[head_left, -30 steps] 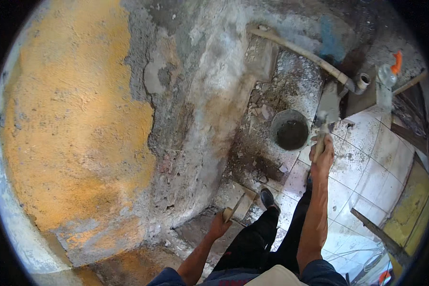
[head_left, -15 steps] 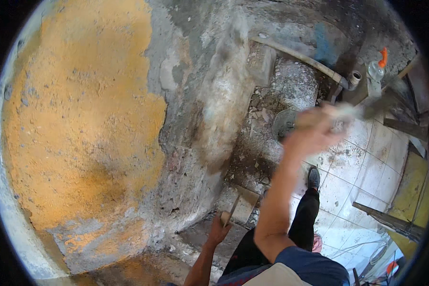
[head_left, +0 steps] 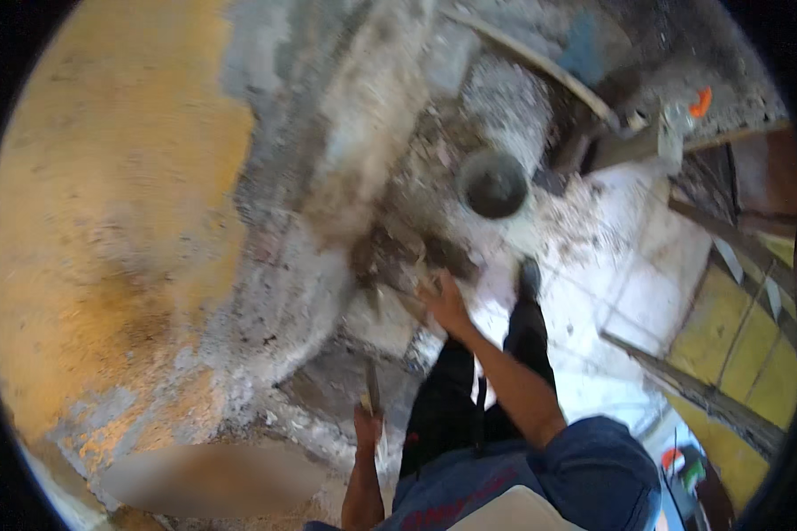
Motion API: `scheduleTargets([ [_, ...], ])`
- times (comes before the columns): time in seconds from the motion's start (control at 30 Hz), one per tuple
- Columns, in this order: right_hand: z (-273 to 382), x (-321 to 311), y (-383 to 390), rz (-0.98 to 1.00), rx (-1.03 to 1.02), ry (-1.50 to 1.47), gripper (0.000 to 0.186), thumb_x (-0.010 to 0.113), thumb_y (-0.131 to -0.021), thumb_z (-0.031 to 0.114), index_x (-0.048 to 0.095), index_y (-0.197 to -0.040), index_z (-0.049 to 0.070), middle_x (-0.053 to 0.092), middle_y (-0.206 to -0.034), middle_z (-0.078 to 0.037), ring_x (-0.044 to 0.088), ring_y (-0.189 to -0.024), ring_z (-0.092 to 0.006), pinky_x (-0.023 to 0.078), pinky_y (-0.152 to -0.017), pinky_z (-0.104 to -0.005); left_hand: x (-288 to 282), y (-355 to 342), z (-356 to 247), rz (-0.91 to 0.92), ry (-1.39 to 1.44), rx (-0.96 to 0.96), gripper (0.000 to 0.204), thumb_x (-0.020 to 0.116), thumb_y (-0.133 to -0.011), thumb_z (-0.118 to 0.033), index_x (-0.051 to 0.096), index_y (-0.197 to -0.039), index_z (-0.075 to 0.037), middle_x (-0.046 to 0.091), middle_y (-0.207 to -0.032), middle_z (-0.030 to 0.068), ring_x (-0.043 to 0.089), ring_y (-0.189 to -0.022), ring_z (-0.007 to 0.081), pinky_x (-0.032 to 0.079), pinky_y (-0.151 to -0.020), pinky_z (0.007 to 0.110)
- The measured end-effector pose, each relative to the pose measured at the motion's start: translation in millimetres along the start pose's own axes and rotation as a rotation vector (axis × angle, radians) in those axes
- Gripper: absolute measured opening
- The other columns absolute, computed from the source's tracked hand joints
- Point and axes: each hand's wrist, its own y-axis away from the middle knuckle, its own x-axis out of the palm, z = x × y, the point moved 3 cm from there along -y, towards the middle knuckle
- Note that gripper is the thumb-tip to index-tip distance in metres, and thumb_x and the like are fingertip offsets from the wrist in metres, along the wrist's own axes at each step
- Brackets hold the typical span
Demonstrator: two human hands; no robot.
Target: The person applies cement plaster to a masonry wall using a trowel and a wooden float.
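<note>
Low on the near side, my left hand (head_left: 368,427) is closed round the grip of a flat plastering float (head_left: 372,386), seen nearly edge-on. My right hand (head_left: 447,308) is curled in front of my legs, near the rubble at the wall's foot. Its fingers close on the pale handle of a trowel (head_left: 425,288); motion blurs the tool and its blade cannot be made out clearly. Beyond that hand a round grey bucket (head_left: 496,157) stands on the floor, its inside dark.
A yellow wall (head_left: 124,221) with bare grey patches rises on the left. Rubble lies along its base. A pale pipe (head_left: 540,62) runs at the back, near a clear bottle with an orange top (head_left: 701,102). Wooden planks (head_left: 700,389) and yellow panels (head_left: 735,332) lie at right.
My right hand has come back from beyond the bucket, down and left toward my legs, with the trowel. My left hand has shifted slightly left. The whole view has moved, showing the bucket uncovered.
</note>
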Motion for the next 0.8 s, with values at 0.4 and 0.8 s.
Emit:
scheduleTargets([
  [0.4, -205, -241, -248, 0.087, 0.090, 1.287, 0.025, 0.053, -0.096, 0.023, 0.066, -0.110, 0.007, 0.070, -0.107, -0.023, 0.072, -0.088, -0.0435, 0.058, -0.077, -0.0543, 94, -21, -154, 0.233, 0.140, -0.091, 0.063, 0.071, -0.082, -0.018, 0.045, -0.135, 0.005, 0.056, -0.121, 0.0236, 0.057, -0.114, 0.0362, 0.044, -0.100, 0.047],
  [0.8, -225, -217, -322, 0.650, -0.016, 1.426, 0.023, 0.060, -0.086, 0.017, 0.075, -0.095, 0.003, 0.073, -0.094, -0.023, 0.073, -0.091, -0.0394, 0.060, -0.079, -0.0503, 125, -5, -154, 0.199, 0.144, -0.226, 0.068, 0.071, -0.081, -0.009, 0.043, -0.140, 0.007, 0.053, -0.131, 0.0295, 0.053, -0.124, 0.0415, 0.039, -0.108, 0.047],
])
